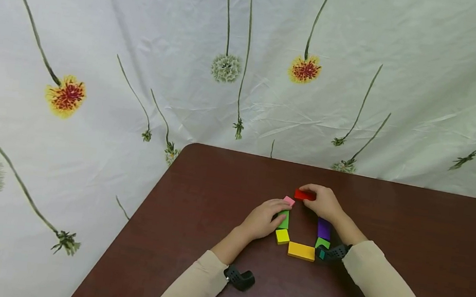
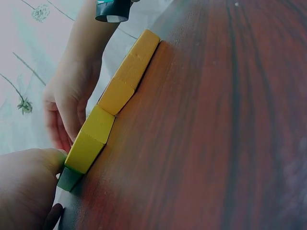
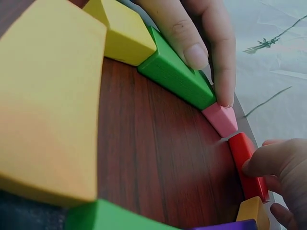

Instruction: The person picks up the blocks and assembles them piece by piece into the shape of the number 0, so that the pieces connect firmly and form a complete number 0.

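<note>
Coloured wooden blocks form a ring on the table. My right hand (image 1: pixel 323 203) pinches a red block (image 1: pixel 303 195) at the far side; its thumb lies on the block's inner face in the right wrist view. My left hand (image 1: pixel 263 218) rests on the ring's left side, thumb on a green block (image 3: pixel 177 72) and a fingertip on a pink block (image 3: pixel 221 119). A narrow gap separates the pink and red blocks. Nearer lie a yellow block (image 1: pixel 282 236) and a long orange block (image 1: pixel 301 251). A purple block (image 1: pixel 324 228) and another green block (image 1: pixel 322 243) line the right side.
A small orange block (image 3: pixel 253 212) stands by the red one, hidden by my right hand in the head view. The dark brown table (image 1: pixel 226 176) reaches back to a flowered cloth (image 1: pixel 260 107). Each wrist wears a black strap.
</note>
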Tool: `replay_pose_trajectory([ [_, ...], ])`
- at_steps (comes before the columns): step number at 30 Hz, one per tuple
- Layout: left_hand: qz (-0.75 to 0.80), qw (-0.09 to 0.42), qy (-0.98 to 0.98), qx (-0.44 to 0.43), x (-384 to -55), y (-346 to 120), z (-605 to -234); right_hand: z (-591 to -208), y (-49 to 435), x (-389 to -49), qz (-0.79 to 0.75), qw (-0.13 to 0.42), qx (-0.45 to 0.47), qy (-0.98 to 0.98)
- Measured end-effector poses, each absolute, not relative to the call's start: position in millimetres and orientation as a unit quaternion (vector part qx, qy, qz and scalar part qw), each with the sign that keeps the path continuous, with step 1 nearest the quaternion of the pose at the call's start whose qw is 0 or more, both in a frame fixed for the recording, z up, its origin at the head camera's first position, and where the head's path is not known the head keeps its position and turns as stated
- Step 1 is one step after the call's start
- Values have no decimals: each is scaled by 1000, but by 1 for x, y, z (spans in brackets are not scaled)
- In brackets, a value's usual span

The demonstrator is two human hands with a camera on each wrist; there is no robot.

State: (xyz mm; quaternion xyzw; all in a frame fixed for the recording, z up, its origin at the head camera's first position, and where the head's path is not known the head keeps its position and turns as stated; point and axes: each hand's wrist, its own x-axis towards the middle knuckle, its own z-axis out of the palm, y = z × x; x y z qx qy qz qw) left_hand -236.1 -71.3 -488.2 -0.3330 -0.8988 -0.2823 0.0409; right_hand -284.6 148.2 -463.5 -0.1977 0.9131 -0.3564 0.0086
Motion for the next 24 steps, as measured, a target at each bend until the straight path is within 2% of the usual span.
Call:
replay_pose_trajectory([
  [24, -287, 35, -899, -329, -236, -71, -487, -463, 153, -282, -352, 23, -220, 910],
])
